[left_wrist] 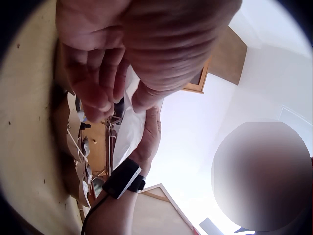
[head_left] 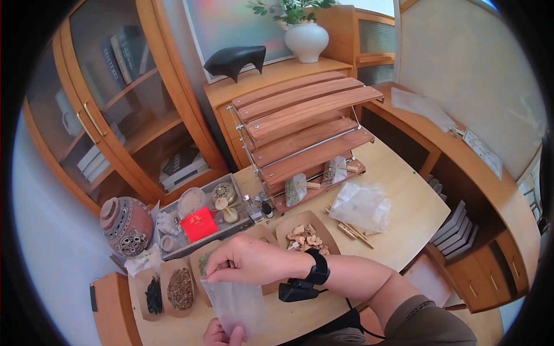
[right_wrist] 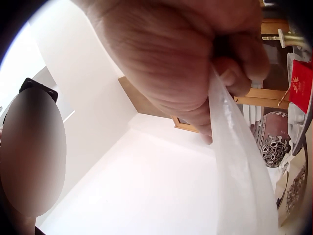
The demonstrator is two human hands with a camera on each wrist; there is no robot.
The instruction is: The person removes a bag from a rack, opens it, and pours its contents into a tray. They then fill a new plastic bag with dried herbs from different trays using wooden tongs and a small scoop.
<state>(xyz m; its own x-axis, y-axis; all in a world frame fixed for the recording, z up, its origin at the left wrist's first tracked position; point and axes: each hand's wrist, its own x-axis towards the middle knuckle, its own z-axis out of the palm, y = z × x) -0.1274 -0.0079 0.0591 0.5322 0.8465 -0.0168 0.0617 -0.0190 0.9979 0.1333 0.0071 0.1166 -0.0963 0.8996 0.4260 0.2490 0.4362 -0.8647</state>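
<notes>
A frosted, see-through plastic bag (head_left: 238, 303) hangs between my two hands above the front of the table, and no contents show through it. My right hand (head_left: 254, 259), wearing a black wrist strap, pinches the bag's upper edge between thumb and fingers. Low on the bag, my left hand (head_left: 222, 334) grips it with the thumb laid over its face; much of this hand is cut off by the frame. In the right wrist view the bag (right_wrist: 239, 166) drops as a pale sheet from the curled fingers. Behind the right hand, a paper tray of green dried herb (head_left: 203, 262) is partly covered.
Paper trays of dark leaves (head_left: 154, 295), brown bits (head_left: 180, 289) and pale chunks (head_left: 306, 237) line the table. A grey box (head_left: 245, 216) holds a red packet (head_left: 199, 224). Behind stands a wooden rack (head_left: 311, 138) with two filled bags. Clear bags (head_left: 362, 206) lie right.
</notes>
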